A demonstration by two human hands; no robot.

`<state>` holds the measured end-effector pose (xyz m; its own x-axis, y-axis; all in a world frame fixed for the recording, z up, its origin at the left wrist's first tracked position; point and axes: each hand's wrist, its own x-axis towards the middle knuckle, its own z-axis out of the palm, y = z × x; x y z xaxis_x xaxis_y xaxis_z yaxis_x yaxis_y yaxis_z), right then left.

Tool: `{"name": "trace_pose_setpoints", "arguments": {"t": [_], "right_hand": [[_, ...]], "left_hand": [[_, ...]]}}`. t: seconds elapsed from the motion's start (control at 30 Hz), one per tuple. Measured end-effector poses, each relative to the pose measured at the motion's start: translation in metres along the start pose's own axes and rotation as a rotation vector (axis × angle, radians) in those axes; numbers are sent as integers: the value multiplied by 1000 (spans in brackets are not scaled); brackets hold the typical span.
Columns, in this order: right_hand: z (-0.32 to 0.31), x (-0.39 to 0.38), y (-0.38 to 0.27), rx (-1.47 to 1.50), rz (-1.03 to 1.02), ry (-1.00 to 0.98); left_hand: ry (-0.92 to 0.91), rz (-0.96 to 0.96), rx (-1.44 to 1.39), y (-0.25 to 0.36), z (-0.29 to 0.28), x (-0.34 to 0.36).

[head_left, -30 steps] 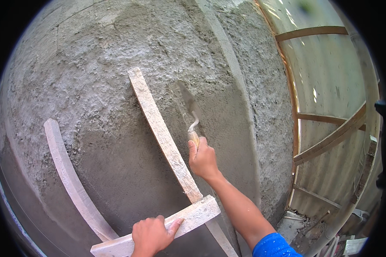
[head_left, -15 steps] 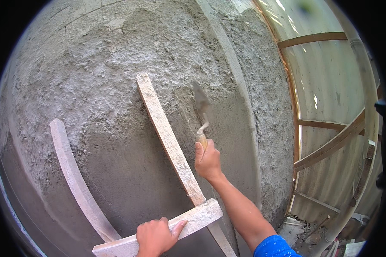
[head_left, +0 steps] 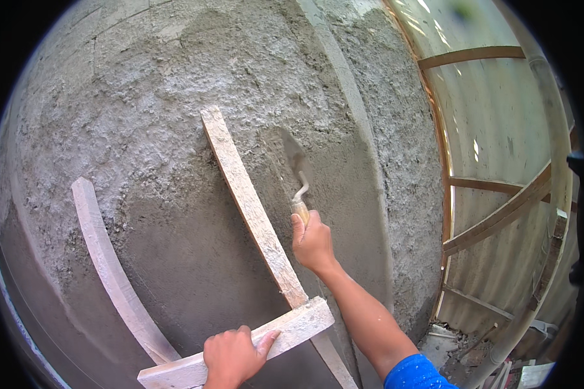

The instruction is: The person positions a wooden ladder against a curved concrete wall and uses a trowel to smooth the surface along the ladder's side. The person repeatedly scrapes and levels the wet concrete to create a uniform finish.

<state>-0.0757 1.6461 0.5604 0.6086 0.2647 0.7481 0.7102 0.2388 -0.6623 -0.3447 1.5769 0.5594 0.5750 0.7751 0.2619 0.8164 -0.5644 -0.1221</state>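
My right hand (head_left: 313, 242) is closed round the wooden handle of a pointed trowel (head_left: 296, 157), whose blade points up and lies against or close to the mortar-covered wall (head_left: 194, 246). Below and to the left, my left hand (head_left: 235, 355) grips the wooden crosspiece (head_left: 298, 327) of a ladder-like frame, thumb on the near side and fingers over the top. The frame's right upright (head_left: 243, 194) rises between the left hand and the trowel. Its left upright (head_left: 104, 253) leans further left. Both are crusted with dried mortar.
Rough mortar covers the upper wall, smoother mortar the lower part. A raised vertical band (head_left: 357, 117) runs down the right side. Beyond it stands corrugated sheeting (head_left: 486, 129) with wooden braces (head_left: 499, 217) and a curved pole (head_left: 555, 149). Rubble (head_left: 444, 340) lies at lower right.
The trowel has shifted slightly down and left across the wall, with my right hand moving a little. My left hand stays on the crosspiece; the whole view has shifted slightly.
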Motion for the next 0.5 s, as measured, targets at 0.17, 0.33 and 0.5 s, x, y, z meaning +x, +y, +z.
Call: {"name": "trace_pose_setpoints", "arguments": {"t": [0.17,0.33,0.5], "right_hand": [[-2,-19,9,20,78,-119],[-1,-21,14,82,73,-90],[-1,-28,20,93,58,-67]], "left_hand": [[17,4,-15,1,3,-3],[56,11,-5,0,4,1],[36,11,-2,1,1,-1]]}}
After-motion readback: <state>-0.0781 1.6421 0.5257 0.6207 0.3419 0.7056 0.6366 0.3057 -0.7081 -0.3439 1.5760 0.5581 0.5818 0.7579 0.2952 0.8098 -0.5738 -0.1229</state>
